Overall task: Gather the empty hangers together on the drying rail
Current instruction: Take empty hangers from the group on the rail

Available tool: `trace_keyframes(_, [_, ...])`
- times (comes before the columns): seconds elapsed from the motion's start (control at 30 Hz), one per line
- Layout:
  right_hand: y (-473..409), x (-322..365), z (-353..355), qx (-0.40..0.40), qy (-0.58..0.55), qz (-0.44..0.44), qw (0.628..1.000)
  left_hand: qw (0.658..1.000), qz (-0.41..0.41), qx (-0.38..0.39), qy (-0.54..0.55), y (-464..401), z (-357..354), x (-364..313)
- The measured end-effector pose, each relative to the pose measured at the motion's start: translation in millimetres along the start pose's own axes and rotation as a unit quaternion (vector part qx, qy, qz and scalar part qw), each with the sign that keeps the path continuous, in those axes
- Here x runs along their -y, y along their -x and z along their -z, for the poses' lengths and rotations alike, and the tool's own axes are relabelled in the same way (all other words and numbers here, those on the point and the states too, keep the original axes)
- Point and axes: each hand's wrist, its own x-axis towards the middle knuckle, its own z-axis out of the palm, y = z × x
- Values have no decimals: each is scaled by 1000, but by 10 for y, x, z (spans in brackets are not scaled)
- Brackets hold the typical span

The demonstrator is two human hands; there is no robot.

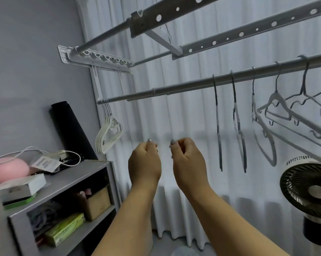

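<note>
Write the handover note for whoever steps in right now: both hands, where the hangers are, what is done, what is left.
Left hand: raised below the rail, fingers loosely curled, holding nothing.
Right hand: the same, beside it, empty.
Drying rail: a bunch of white hangers already sits gathered at its left end.
Still spread out: two grey hangers mid-rail, a white one next to them, and more hangers towards the right end.
Done: the left bunch.
Left: slide the spread-out hangers leftward along the rail to join the bunch, probably starting with the nearest grey one.
</note>
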Motion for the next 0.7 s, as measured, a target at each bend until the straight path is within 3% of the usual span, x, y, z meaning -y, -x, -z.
trace_keyframes(0.4, [-4, -67, -411, 50, -21, -49, 997, 998, 13, -63, -18, -192, 411, 150])
trace_keyframes(0.7, [-205, -137, -1292, 104, -88, -117, 984, 996, 20, -90, -13, -789, 892, 462])
